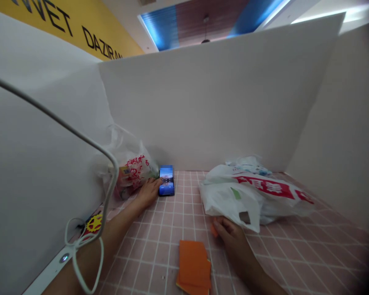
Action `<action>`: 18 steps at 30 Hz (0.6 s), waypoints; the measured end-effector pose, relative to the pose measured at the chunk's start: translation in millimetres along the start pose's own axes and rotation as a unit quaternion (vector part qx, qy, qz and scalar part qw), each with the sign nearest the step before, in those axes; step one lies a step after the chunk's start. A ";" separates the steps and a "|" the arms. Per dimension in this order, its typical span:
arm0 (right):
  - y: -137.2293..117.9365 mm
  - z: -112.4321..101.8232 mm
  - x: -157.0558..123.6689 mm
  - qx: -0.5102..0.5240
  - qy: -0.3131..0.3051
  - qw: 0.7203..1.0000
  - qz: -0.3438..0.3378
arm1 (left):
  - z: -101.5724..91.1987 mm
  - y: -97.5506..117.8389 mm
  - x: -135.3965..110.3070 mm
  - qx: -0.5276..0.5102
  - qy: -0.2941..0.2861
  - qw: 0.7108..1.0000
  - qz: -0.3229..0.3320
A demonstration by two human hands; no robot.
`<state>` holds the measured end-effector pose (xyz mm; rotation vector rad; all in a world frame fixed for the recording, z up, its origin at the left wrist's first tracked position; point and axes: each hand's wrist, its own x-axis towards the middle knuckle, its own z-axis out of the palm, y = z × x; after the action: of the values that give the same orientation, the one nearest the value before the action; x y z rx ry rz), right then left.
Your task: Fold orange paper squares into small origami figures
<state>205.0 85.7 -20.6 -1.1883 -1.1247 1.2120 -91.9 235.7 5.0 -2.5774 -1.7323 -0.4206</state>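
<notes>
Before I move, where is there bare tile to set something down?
One patch of pink tile lies between the phone and the orange sheets, with the left forearm and right hand at its sides. More shows right of the right forearm, in front of the large white bag. Back left is crowded: upright bag, left hand and phone sit close together.

I count two grips of my own, the left grip (150,192) and the right grip (230,234). There is one phone (166,186), two printed plastic bags (230,196), one yellow gear-shaped piece (94,223), one pile of orange sheets (193,264) and one small orange piece (214,230). How many sheets the pile has, I cannot tell.
</notes>
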 end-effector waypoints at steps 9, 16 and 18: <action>-0.6 -0.1 -2.0 -0.067 -0.006 0.996 -0.058 | -24.1 79.3 -44.9 -0.057 0.037 0.998 -0.003; -4.8 13.1 -29.2 -0.034 -0.059 0.989 -0.128 | -42.0 159.8 -126.2 -0.369 -0.061 0.925 -0.074; -10.5 20.4 -43.9 -0.062 -0.097 0.984 -0.138 | -43.0 171.3 -141.3 -0.409 -0.077 0.906 -0.079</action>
<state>183.4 42.8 -8.3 -0.9801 -1.4765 1.0711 4.9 34.1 39.0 -3.0406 -2.1800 -1.2130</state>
